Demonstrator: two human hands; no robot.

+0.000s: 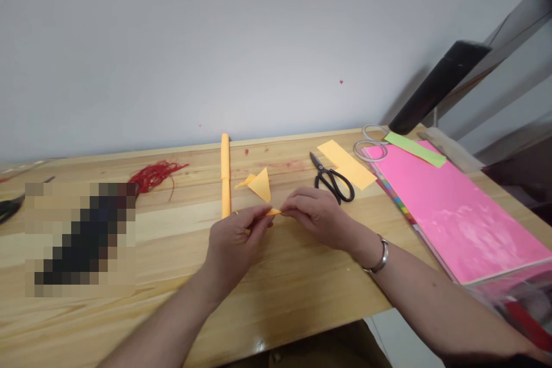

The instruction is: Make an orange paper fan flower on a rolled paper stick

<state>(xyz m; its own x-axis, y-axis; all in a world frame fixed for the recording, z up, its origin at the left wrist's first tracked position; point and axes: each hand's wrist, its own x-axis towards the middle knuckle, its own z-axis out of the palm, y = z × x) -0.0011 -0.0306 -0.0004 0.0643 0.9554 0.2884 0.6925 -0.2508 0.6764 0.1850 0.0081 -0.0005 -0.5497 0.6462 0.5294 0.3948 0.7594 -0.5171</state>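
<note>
Between my two hands, just above the wooden table (181, 276), is a small piece of orange paper (273, 213), narrow and seemingly folded. My left hand (237, 238) pinches its left end with thumb and fingers. The other end is pinched by my right hand (317, 215), whose fingertips hide part of it. Beyond the hands lie orange paper pieces (261, 185), one of them cone-like. A rolled orange paper tube (225, 169) stretches from near the wall towards my left hand. Black-handled scissors (332, 181) rest beyond my right hand, beside a flat light-orange paper strip (347, 164).
At right lies a stack of coloured paper with a pink sheet (457, 207) on top, carrying a green strip (416, 149) and two tape rolls (371, 149). A black cylinder (440, 86) leans behind. Red threads (155, 176) and a pixelated dark object (84, 238) are at left.
</note>
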